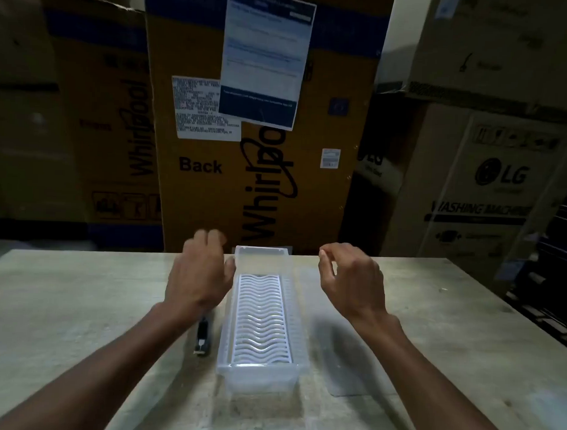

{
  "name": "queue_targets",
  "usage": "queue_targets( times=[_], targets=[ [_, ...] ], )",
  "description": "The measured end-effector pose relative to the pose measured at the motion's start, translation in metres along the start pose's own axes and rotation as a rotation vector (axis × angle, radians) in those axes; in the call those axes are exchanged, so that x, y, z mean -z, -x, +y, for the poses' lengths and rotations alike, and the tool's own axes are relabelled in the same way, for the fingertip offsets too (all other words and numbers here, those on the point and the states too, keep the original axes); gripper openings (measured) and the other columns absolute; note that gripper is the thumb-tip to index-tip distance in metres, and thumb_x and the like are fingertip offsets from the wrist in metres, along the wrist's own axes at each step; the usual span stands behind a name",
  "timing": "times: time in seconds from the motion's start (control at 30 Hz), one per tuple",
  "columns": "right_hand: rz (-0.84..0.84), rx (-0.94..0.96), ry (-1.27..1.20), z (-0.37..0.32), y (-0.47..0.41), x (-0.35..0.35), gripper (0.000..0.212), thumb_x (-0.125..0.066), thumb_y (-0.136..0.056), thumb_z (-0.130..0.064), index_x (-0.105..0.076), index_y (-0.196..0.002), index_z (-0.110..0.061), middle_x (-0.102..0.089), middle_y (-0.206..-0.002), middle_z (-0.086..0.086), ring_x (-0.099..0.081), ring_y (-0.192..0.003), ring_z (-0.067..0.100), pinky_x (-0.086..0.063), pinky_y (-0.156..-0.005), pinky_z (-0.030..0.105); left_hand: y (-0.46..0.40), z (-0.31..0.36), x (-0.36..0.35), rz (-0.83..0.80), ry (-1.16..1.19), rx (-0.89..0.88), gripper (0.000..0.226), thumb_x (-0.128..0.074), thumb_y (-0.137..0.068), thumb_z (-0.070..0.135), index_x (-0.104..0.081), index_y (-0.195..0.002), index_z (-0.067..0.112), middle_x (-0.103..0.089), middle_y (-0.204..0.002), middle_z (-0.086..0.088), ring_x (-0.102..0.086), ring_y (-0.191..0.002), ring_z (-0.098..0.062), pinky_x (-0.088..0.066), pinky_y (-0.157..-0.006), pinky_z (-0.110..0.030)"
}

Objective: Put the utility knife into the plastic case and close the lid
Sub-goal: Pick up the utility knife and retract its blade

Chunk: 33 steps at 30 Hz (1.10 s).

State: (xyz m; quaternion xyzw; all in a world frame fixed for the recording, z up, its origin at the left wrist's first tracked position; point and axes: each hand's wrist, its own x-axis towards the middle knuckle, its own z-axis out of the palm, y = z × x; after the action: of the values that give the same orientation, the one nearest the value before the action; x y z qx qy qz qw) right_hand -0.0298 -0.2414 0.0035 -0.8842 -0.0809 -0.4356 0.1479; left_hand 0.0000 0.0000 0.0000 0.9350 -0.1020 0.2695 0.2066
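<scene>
Utility knife (202, 337) beside open plastic case (259, 313).

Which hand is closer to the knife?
The left hand: the utility knife lies just under its wrist, left of the plastic case; the right hand hovers opposite.

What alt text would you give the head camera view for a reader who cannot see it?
An open clear plastic case with a white wavy grid insert sits on a pale table, both empty hands hovering either side: left hand, right hand. The utility knife lies left of the case, the clear lid right. Cardboard appliance boxes stand behind.
</scene>
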Motion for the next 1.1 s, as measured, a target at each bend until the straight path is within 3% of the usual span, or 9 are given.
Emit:
queue_targets(
  times=[0.07,0.17,0.23,0.33,0.5,0.6,0.77,0.93,1.1],
  targets=[
    [-0.006,-0.064,-0.052,0.001,0.003,-0.002,0.012,-0.069,-0.09,-0.018,-0.076,-0.098,-0.013,-0.078,-0.088,0.007,-0.072,-0.073,0.021,-0.062,-0.068,0.033,0.01,-0.007,-0.008,-0.14,-0.002,0.149,0.038,-0.056,-0.094,0.035,-0.049,-0.125,0.013,-0.052,-0.126,-0.011,-0.053,-0.104,-0.023,-0.048,-0.082,-0.033],
    [-0.015,-0.122,-0.086,0.002,0.011,-0.007,0.012,-0.068,-0.091,-0.018,-0.075,-0.098,-0.014,-0.078,-0.087,0.005,-0.072,-0.072,0.019,-0.059,-0.068,0.027,0.03,-0.024,-0.024,-0.329,-0.123,0.25,0.051,-0.058,-0.091,0.044,-0.046,-0.131,0.014,-0.048,-0.133,-0.013,-0.053,-0.115,-0.028,-0.053,-0.09,-0.039],
    [-0.013,-0.156,-0.106,0.005,0.017,-0.01,0.01,-0.066,-0.092,-0.018,-0.075,-0.096,-0.014,-0.078,-0.085,0.004,-0.071,-0.07,0.019,-0.055,-0.068,0.023,0.035,-0.03,-0.029,-0.386,-0.181,0.269,0.06,-0.056,-0.09,0.05,-0.042,-0.137,0.015,-0.045,-0.138,-0.014,-0.05,-0.122,-0.032,-0.051,-0.093,-0.042],
    [-0.022,-0.21,-0.138,0.008,0.026,-0.013,0.012,-0.066,-0.092,-0.017,-0.075,-0.098,-0.013,-0.078,-0.089,0.005,-0.073,-0.074,0.02,-0.06,-0.071,0.028,0.034,-0.03,-0.03,-0.413,-0.193,0.282,0.062,-0.055,-0.091,0.05,-0.039,-0.139,0.015,-0.045,-0.14,-0.015,-0.052,-0.122,-0.033,-0.051,-0.091,-0.041],
    [-0.072,-0.231,-0.148,0.011,0.029,-0.016,0.013,-0.065,-0.093,-0.019,-0.075,-0.1,-0.015,-0.078,-0.091,0.003,-0.072,-0.077,0.017,-0.062,-0.073,0.031,0.028,-0.027,-0.027,-0.402,-0.154,0.301,0.039,-0.06,-0.091,0.033,-0.047,-0.12,0.011,-0.06,-0.112,-0.013,-0.059,-0.095,-0.03,-0.048,-0.07,-0.036],
    [-0.11,-0.225,-0.16,0.012,0.03,-0.019,0.013,-0.064,-0.093,-0.02,-0.075,-0.1,-0.017,-0.078,-0.089,0.001,-0.07,-0.075,0.015,-0.062,-0.072,0.031,0.024,-0.028,-0.028,-0.381,-0.104,0.336,0.021,-0.063,-0.09,0.027,-0.048,-0.097,0.014,-0.052,-0.083,-0.002,-0.054,-0.08,-0.023,-0.041,-0.063,-0.033],
    [-0.156,-0.235,-0.18,0.01,0.034,-0.021,0.015,-0.063,-0.094,-0.021,-0.075,-0.102,-0.016,-0.078,-0.092,0.003,-0.07,-0.077,0.015,-0.058,-0.074,0.026,0.018,-0.031,-0.029,-0.382,-0.112,0.353,0.03,-0.066,-0.088,0.024,-0.042,-0.07,0.021,-0.049,-0.071,0.001,-0.057,-0.075,-0.021,-0.042,-0.061,-0.031],
    [-0.172,-0.263,-0.205,0.009,0.034,-0.022,0.015,-0.063,-0.095,-0.022,-0.075,-0.103,-0.017,-0.078,-0.093,0.002,-0.069,-0.078,0.014,-0.058,-0.076,0.025,0.02,-0.03,-0.029,-0.377,-0.06,0.313,0.01,-0.065,-0.088,0.02,-0.061,-0.084,0.013,-0.057,-0.072,-0.001,-0.061,-0.074,-0.021,-0.053,-0.072,-0.036],
    [-0.186,-0.324,-0.255,0.009,0.032,-0.022,0.015,-0.063,-0.095,-0.022,-0.075,-0.101,-0.016,-0.078,-0.089,0.002,-0.072,-0.079,0.016,-0.063,-0.076,0.036,0.028,-0.037,-0.021,-0.261,0.146,0.378,0.011,-0.07,-0.087,0.02,-0.063,-0.087,0.011,-0.061,-0.072,0.001,-0.061,-0.067,-0.016,-0.053,-0.063,-0.034]
  ],
)
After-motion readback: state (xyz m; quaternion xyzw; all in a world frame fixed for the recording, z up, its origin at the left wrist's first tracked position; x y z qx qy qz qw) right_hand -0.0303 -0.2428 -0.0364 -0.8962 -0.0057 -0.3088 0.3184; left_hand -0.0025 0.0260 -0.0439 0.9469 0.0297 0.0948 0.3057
